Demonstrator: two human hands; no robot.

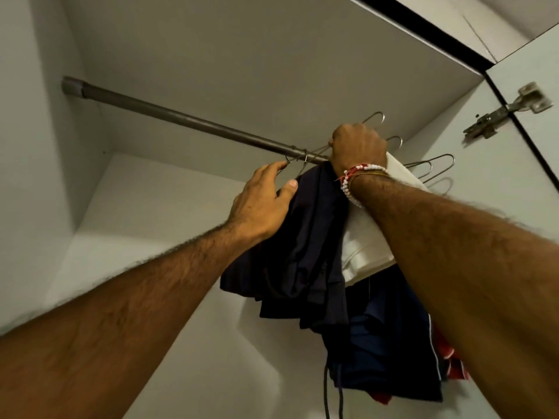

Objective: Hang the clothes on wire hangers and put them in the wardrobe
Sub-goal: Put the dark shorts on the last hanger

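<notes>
Inside the white wardrobe, a grey rail (181,117) runs from upper left toward the right. A dark navy garment (302,252) hangs from a wire hanger (295,161) hooked on the rail. My left hand (263,204) pinches the hanger wire at the garment's shoulder, thumb against the cloth. My right hand (358,145) is curled in a fist at the rail, gripping hanger wires there. Behind my right forearm hang a white garment (363,243), a blue garment (390,343) and a red one (453,361). Several hanger hooks (435,164) stick out to the right.
The wardrobe's top panel (257,55) sits close above the rail. The open door (535,152) with its metal hinge (508,108) stands at the right. A dark cord (326,397) dangles below the blue garment. The rail's left half is bare.
</notes>
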